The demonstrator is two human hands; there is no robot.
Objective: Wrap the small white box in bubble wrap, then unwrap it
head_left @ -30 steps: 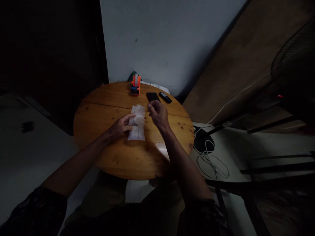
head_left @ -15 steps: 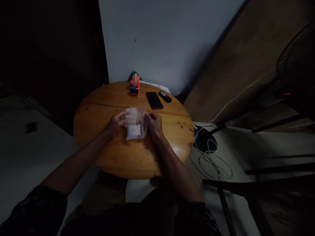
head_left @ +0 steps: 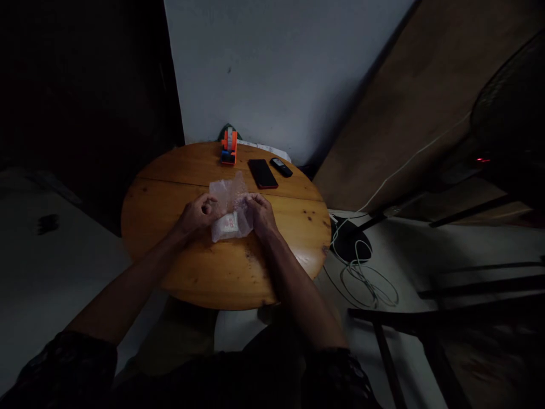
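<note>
A clear bubble-wrap bag (head_left: 230, 210) with something pale and reddish inside rests on the round wooden table (head_left: 191, 267). My left hand (head_left: 196, 213) pinches the bag's left side with curled fingers. My right hand (head_left: 259, 213) grips its right side, fingers closed on the plastic. The bag's upper flap stands up between the two hands.
At the table's far edge stand an orange tape dispenser (head_left: 229, 147), a dark phone (head_left: 263, 173) and a small black remote (head_left: 281, 167). A white cable (head_left: 361, 278) coils on the floor to the right. A fan (head_left: 511, 125) and dark chair frames (head_left: 426, 312) stand at the right.
My right hand came down from above the table and took hold of the bag's right side. Both hands now pull the bag's top up and apart.
</note>
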